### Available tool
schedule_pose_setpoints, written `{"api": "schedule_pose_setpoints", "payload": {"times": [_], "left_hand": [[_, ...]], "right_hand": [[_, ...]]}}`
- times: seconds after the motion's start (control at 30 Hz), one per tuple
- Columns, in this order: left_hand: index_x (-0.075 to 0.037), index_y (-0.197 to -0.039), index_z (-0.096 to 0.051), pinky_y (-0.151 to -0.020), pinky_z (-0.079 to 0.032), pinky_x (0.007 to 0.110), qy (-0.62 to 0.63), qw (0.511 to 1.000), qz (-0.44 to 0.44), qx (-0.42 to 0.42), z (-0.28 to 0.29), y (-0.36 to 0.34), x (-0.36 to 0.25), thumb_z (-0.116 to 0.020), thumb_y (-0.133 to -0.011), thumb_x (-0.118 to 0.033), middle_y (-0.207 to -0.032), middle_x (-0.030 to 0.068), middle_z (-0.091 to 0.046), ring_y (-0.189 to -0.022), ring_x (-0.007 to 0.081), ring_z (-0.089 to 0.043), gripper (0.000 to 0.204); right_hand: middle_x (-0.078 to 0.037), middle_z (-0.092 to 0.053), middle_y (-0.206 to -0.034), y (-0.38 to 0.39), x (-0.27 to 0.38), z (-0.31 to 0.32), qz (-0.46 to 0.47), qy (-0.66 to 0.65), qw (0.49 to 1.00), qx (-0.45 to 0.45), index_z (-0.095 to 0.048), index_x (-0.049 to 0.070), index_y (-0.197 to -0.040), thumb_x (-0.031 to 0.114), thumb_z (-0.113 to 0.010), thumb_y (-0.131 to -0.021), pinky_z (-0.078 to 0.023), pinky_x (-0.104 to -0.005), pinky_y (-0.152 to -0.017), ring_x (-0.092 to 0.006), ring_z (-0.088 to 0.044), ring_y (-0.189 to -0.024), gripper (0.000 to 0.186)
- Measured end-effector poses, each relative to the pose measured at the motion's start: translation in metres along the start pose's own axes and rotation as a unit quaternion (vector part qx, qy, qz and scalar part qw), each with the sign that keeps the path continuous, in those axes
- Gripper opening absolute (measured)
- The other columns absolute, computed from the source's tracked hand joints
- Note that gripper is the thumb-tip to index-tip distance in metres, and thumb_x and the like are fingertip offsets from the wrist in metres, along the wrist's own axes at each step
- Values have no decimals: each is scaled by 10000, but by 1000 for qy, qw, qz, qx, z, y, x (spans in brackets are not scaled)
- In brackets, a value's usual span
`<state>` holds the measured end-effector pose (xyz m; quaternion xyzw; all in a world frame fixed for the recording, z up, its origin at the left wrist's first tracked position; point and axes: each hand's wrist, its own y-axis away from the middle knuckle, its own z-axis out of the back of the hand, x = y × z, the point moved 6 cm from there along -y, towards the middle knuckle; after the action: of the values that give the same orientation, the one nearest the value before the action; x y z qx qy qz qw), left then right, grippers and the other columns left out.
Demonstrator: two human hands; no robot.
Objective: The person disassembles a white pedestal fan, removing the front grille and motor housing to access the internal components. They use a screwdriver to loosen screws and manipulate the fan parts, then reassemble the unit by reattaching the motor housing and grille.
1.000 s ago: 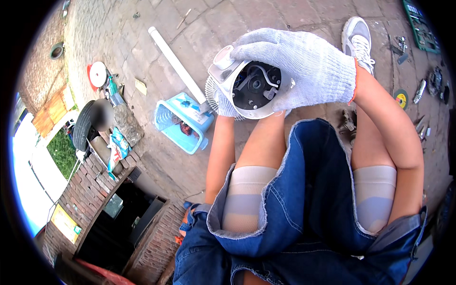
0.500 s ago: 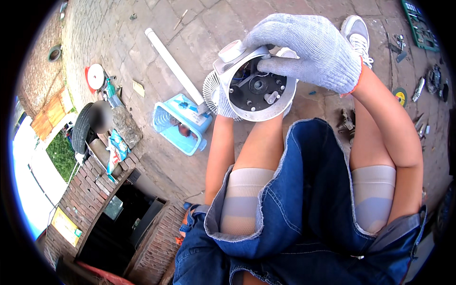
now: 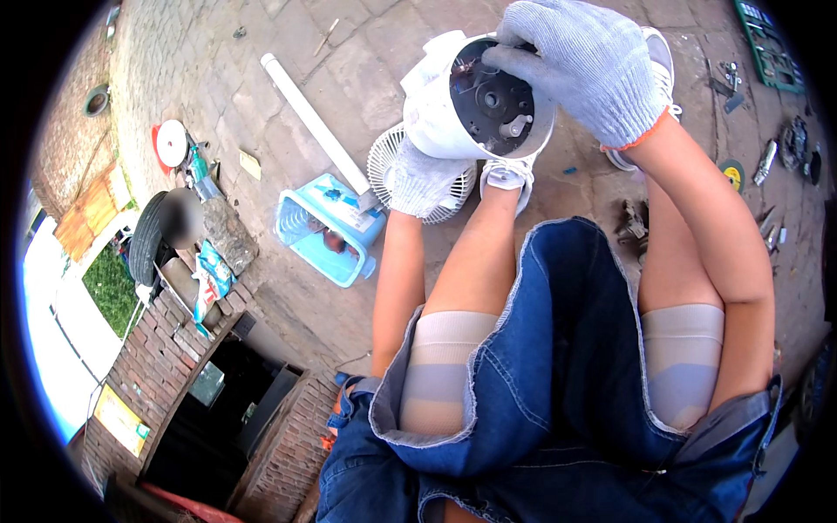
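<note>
Over my feet hangs a round white appliance housing (image 3: 429, 118). Its open end faces me and shows a black disc (image 3: 491, 100) with a central hub, screws and a small pale lever. My left hand (image 3: 425, 181), in a grey knit glove, grips the housing from below at the left; its fingertips are hidden behind it. At the upper right of the opening my right hand (image 3: 588, 70), gloved alike, is closed on the rim. One of its digits reaches inside, near some thin wires. A round white slotted grille (image 3: 381, 166) shows behind my left hand, partly covered.
A long white tube (image 3: 314, 122) lies left of the housing, its near end at a light-blue plastic basket (image 3: 344, 270). Right of my shoe (image 3: 658, 65) are a green tool case (image 3: 767, 48), a grinding disc (image 3: 731, 177) and loose metal parts. A tyre (image 3: 150, 235) stands far left.
Both hands have carried the housing up in the picture, away from me, and tilted it so more of its outer side shows. More of the slotted grille and my left hand is now visible.
</note>
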<state>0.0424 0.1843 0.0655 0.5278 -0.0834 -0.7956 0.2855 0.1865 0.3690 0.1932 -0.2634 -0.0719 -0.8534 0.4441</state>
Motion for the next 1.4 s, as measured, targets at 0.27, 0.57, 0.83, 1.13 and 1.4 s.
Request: {"api": "schedule_pose_setpoints", "payload": {"times": [0.27,0.57,0.83,1.13,1.4], "left_hand": [[-3,-1227,-530,-894,-496,325,-7,1000,12,1,4,10,-6,-833,-669,-164,-1137,115,-638,-1035,194,-616,655],[6,-1190,-557,-856,-498,333,-20,1000,11,7,4,11,-16,-823,-671,-233,-1076,127,-655,-992,210,-631,630],[15,-1157,-581,-821,-500,340,-54,998,11,6,3,15,-32,-814,-672,-294,-1022,137,-671,-953,224,-645,620],[23,-1142,-594,-804,-500,347,-138,989,27,49,14,20,-86,-801,-682,-339,-1004,153,-672,-946,235,-647,621],[15,-1214,-556,-885,-492,334,19,998,3,59,-9,23,-70,-720,-756,-169,-1125,139,-619,-1052,205,-601,521]], "right_hand": [[-104,-638,-718,-3,-7,-9,-66,-192,979,11,-653,92,-759,298,-668,-800,-497,-373,-624,-283,-637,-700,210],[-77,-630,-664,-1,-22,-18,-230,-410,882,16,-650,4,-756,164,-727,-774,-470,-273,-585,-108,-566,-616,179],[-140,-640,-700,-5,-17,-21,-115,-252,955,103,-654,15,-792,283,-675,-813,-491,-339,-616,-238,-620,-637,269],[-24,-640,-1133,28,-103,-130,-280,-540,788,97,-604,120,-1232,381,-624,-882,-459,-330,-873,-149,-595,-1037,437],[-47,-640,-1123,64,-117,-185,-351,-592,682,247,-562,36,-1254,520,-655,-831,-407,-269,-942,-116,-573,-1048,649]]}}
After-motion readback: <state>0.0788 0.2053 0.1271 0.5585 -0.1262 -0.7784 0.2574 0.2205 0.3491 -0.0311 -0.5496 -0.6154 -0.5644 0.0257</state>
